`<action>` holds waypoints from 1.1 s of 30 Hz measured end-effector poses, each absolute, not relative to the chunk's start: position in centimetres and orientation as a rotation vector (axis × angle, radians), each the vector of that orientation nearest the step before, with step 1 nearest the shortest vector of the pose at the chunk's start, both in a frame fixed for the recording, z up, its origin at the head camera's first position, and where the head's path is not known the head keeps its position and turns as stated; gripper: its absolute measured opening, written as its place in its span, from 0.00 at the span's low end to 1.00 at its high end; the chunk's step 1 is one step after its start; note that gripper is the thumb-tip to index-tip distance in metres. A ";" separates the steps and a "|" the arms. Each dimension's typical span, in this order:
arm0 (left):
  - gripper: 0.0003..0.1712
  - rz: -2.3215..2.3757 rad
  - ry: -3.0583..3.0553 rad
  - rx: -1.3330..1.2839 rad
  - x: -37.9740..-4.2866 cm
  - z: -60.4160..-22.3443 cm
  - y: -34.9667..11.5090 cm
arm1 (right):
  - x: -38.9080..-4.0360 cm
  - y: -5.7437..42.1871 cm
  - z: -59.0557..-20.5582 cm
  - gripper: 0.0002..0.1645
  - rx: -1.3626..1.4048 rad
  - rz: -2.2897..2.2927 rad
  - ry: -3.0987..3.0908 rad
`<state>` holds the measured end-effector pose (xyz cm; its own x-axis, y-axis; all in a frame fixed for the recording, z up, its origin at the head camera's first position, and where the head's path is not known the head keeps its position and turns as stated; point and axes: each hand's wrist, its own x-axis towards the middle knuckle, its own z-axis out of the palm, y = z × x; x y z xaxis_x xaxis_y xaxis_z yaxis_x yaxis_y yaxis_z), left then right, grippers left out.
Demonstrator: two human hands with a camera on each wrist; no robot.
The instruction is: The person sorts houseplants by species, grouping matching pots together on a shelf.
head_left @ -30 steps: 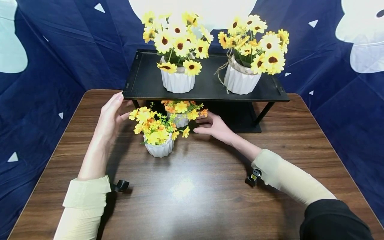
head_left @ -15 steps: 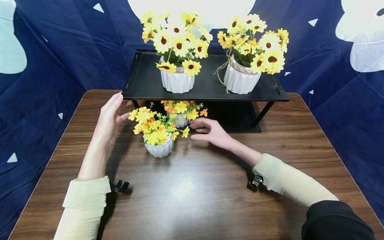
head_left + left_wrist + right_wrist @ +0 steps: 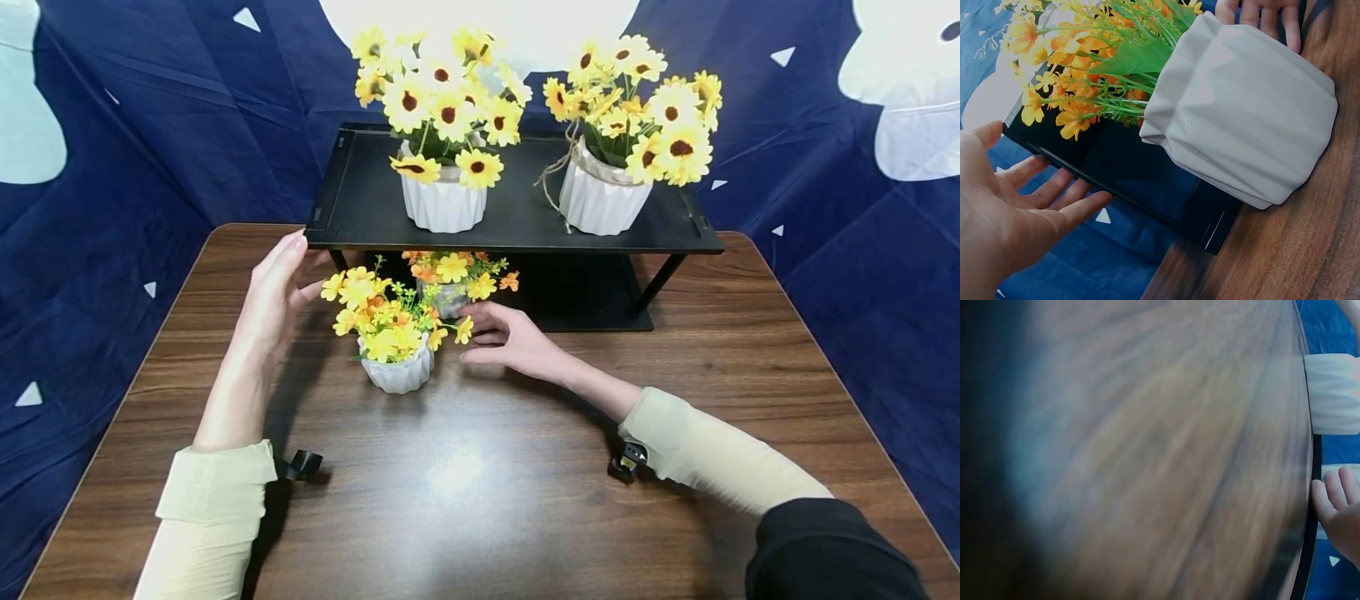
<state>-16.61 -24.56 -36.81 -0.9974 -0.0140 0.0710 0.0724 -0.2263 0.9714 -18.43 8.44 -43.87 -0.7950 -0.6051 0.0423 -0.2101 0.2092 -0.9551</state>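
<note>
My left hand [image 3: 272, 296] rests at the left front corner of the black two-tier shelf [image 3: 517, 237]. Its thumb touches the upper tier's edge, and the other fingers stretch along the side. My right hand [image 3: 513, 333], fingers loosely bent, reaches in at the shelf's front with nothing held. Its fingertips lie right at the base of a white pot [image 3: 447, 302] of orange and yellow flowers on the lower tier. In the right wrist view, its fingers [image 3: 1336, 490] overlap a white pot. A second white pot [image 3: 399, 371] of yellow flowers stands on the table, left of that hand.
On the upper tier stand two larger fluted white pots, the left one [image 3: 446, 200] and the right one [image 3: 603, 192], both with yellow daisy-like flowers. Twine hangs from the right pot. Under everything is a brown wooden table [image 3: 525, 500], with a dark blue patterned cloth [image 3: 187, 108] behind.
My right hand has moved left and slightly toward me, from beside the lower-tier pot to in front of its base. My left hand and the pots have stayed put.
</note>
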 end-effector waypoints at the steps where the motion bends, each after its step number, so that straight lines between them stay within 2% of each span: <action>1: 0.19 -2.418 -1.916 -0.072 -16.6 -36.8 -24.6 | -18.4 8.3 -43.9 0.38 -0.755 -1.604 2.146; 11: 0.19 -2.423 -1.901 -0.070 -16.7 -36.9 -24.6 | -17.9 6.1 -43.6 0.46 -0.755 -1.583 2.082; 17: 0.19 -2.426 -1.895 -0.063 -16.7 -37.0 -24.7 | -17.7 4.6 -43.4 0.55 -0.654 -1.511 2.097; 22: 0.19 -2.432 -1.893 -0.067 -16.8 -36.9 -24.6 | -17.4 3.7 -43.4 0.57 -0.595 -1.550 2.016; 26: 0.19 -2.432 -1.896 -0.067 -16.8 -37.0 -24.6 | -17.3 3.1 -43.4 0.52 -0.608 -1.588 1.977; 29: 0.19 -2.429 -1.898 -0.069 -16.8 -37.0 -24.6 | -17.3 2.7 -43.2 0.42 -0.672 -1.630 1.935; 33: 0.19 -2.426 -1.897 -0.072 -16.7 -36.9 -24.6 | -17.5 2.3 -43.0 0.34 -0.752 -1.669 1.881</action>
<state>-16.70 -24.57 -36.90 -0.9970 -0.0196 0.0743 0.0769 -0.2402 0.9677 -17.45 2.25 -43.04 -0.7158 -0.6982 -0.0138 -0.0694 0.0907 -0.9935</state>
